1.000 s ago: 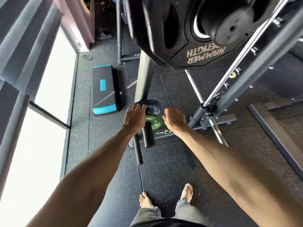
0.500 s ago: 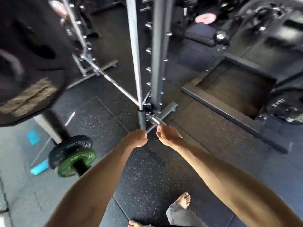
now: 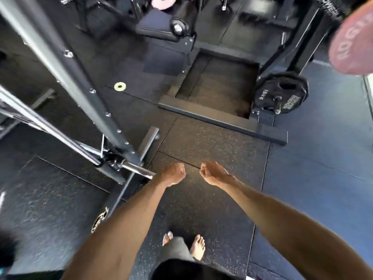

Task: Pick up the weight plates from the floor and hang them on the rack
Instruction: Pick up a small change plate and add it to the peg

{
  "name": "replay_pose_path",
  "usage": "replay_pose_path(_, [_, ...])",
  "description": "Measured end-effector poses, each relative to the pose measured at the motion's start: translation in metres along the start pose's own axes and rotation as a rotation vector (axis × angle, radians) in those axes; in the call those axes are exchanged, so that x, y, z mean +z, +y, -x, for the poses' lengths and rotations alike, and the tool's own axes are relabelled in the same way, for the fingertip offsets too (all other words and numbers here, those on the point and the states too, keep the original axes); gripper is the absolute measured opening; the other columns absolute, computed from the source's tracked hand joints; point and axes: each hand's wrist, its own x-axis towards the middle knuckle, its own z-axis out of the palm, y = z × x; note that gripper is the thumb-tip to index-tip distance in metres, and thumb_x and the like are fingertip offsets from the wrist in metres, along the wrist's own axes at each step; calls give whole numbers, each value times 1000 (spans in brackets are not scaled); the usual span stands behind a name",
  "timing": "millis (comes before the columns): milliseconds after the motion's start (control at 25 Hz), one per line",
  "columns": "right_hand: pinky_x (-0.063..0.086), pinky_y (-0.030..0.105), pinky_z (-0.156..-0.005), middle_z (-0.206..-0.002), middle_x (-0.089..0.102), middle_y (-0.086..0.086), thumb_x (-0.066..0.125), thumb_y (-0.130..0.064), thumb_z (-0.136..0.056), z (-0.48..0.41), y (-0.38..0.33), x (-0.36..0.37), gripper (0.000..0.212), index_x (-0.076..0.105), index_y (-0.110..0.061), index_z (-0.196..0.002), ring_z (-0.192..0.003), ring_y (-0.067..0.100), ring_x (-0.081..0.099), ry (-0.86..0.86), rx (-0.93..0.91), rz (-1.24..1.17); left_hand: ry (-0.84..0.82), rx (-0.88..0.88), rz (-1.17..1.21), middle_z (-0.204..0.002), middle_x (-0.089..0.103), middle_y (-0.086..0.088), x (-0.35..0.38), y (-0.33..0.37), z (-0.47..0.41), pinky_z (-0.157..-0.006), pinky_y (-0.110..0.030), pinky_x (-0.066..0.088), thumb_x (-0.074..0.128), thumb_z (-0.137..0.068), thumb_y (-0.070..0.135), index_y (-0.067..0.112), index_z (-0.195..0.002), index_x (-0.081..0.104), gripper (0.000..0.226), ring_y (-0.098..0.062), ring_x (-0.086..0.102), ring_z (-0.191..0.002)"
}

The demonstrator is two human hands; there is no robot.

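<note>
My left hand (image 3: 174, 174) is balled in a fist and holds nothing. My right hand (image 3: 213, 172) hangs beside it with loosely curled fingers, also empty. Both hover over bare rubber floor. A small yellow plate (image 3: 119, 86) lies flat on the floor beyond the grey rack upright (image 3: 60, 63). A black 15 kg plate (image 3: 282, 93) hangs on a low peg at the right. A large red plate (image 3: 351, 41) looms close at the upper right, blurred. A pink plate (image 3: 162, 1) shows far back.
A chrome barbell sleeve (image 3: 137, 168) sticks out just left of my left hand, at the rack's foot. A black-framed platform (image 3: 205, 114) lies ahead. My bare feet (image 3: 198, 249) stand on speckled rubber mats.
My view has swung right, away from the black and green plates on the low peg. Both hands came off those plates and now hang empty with curled fingers.
</note>
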Motion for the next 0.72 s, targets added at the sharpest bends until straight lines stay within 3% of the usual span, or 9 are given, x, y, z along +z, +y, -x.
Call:
replay_pose_path(80, [46,37,-58,-60,46,2,49,-11,-95,-24,12,-6,44,37,-18,-53,-61,20,49,-31,8,-23,-16,13,2,-117,70,-15,-7,8,-31,-90,-35,51,45,-98,17,7,-110,69,29,-30,65,-110])
replay_pose_path(160, [47,36,-57,-64,55,6,49,-10,-95,-54,19,-12,42,45,-13,-53,-61,21,54,-85,29,-19,-48,-5,6,-120,69,-16,-18,7,-64,-90,-34,50,44,-99,17,4,-114,68,30,-30,64,-112])
replay_pose_path(280, [46,34,-58,-86,71,15,46,-11,-99,-119,31,-26,28,67,1,-85,-69,22,60,-192,33,-57,-84,-86,32,-123,66,-15,-44,-8,-122,-88,-33,49,42,-99,17,6,-117,65,31,-30,62,-112])
replay_pose_path(360, [44,30,-56,-97,72,21,42,-10,-101,-161,28,-45,28,66,5,-98,-70,20,55,-230,23,-96,-131,-126,20,-126,63,-16,-68,-18,-157,-87,-35,47,39,-99,16,4,-120,62,33,-31,61,-113])
replay_pose_path(440, [49,29,-57,-101,71,23,42,-11,-101,-210,25,-69,28,65,6,-99,-69,22,59,-272,26,-131,-178,-164,40,-126,63,-17,-100,-26,-193,-86,-36,47,39,-99,14,3,-121,61,33,-32,61,-113])
replay_pose_path(520, [55,35,-64,-100,71,23,42,-10,-100,-257,15,-95,27,65,5,-96,-70,26,64,-259,1,-125,-168,-170,48,-124,63,-16,-135,-29,-230,-84,-36,46,37,-99,13,4,-120,61,33,-32,61,-111])
replay_pose_path(720, [51,35,-62,-80,65,7,38,-13,-103,-363,-13,-150,29,62,-4,-89,-64,18,58,-247,-78,-72,-75,-197,103,-114,67,-20,-208,-40,-311,-86,-41,52,38,-99,15,3,-109,64,31,-34,63,-104])
